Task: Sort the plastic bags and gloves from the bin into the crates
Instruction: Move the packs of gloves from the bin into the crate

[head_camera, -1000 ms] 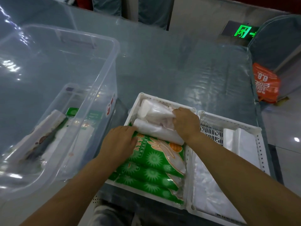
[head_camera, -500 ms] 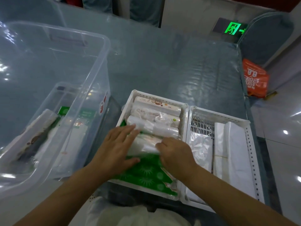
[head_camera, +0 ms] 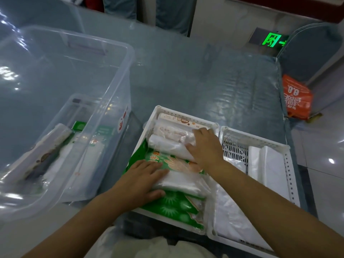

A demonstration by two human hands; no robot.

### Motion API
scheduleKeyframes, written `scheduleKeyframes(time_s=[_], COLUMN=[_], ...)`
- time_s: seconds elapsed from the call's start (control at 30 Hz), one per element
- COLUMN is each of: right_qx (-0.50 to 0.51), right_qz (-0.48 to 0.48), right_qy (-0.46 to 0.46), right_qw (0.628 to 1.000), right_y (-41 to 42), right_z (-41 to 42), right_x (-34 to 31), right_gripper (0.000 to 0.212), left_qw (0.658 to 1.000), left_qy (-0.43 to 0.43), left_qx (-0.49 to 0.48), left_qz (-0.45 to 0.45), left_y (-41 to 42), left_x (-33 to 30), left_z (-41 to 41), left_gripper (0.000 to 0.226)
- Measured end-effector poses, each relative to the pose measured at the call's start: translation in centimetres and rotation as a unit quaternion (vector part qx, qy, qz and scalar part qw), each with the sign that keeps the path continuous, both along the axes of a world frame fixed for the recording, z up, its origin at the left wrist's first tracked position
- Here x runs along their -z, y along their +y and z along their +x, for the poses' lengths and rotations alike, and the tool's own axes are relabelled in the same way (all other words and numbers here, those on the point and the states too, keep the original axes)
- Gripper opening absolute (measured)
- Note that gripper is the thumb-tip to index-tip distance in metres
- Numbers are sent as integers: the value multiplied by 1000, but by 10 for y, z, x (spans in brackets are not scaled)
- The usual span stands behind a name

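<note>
Here the left hand has its grip closed around a clear roll of plastic bags, thumb under and fingers over, lying on the green glove packs in the left crate. The right hand rests flat, released, on the 2 rolls behind. Best to press the roll snug against its neighbours, parallel, before letting go. More packs wait in the bin.
</note>
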State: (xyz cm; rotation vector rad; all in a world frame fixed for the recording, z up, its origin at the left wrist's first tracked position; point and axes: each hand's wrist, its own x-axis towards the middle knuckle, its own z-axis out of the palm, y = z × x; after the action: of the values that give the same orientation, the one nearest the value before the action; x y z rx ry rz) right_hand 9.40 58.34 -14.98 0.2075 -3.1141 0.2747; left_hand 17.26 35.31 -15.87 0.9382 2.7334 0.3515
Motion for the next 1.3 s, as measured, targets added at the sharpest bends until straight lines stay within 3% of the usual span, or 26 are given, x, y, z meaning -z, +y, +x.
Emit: scheduleKeyframes(time_s=[0.1,0.17,0.3,0.43,0.53,0.63,0.83,0.9,0.97,1.07,1.2,1.3], right_qx=[46,68,94,-15,-116,-181,-258,-267,-269,-243,-152,-122], right_qz=[-7,-60,-150,-194,-154,-113,-33,-6,11,-17,-74,-66], right_qy=[-27,-2,58,163,212,191,154,133,104,73,66,-53], right_qw=[999,996,982,967,958,958,953,954,957,967,983,989], right_y=[-2,-3,0,7,17,23,25,23,23,26,21,6], right_z=[-17,-19,-14,7,27,48,80,87,92,96,94,95], right_x=[11,11,-1,-25,-37,-41,-31,-26,-22,-22,-26,-18], right_gripper=[38,19,14,6,5,5,9,7,6,24,35,53], left_qw=[1000,999,998,993,989,982,946,954,984,999,998,998], left_qy=[8,18,42,81,103,140,202,195,137,28,-11,-12], left_qx=[-18,-18,1,-10,-31,-66,-109,-119,-86,-27,8,22], left_qz=[22,28,37,85,102,104,230,193,79,-28,-60,-65], left_y=[1,2,6,5,5,6,2,9,19,28,27,23], left_x=[-6,-11,-15,-21,-29,-35,-36,-36,-32,-10,10,7], left_z=[0,2,4,0,-2,1,16,13,8,2,5,7], left_gripper=[71,68,54,51,49,49,26,34,51,58,58,56])
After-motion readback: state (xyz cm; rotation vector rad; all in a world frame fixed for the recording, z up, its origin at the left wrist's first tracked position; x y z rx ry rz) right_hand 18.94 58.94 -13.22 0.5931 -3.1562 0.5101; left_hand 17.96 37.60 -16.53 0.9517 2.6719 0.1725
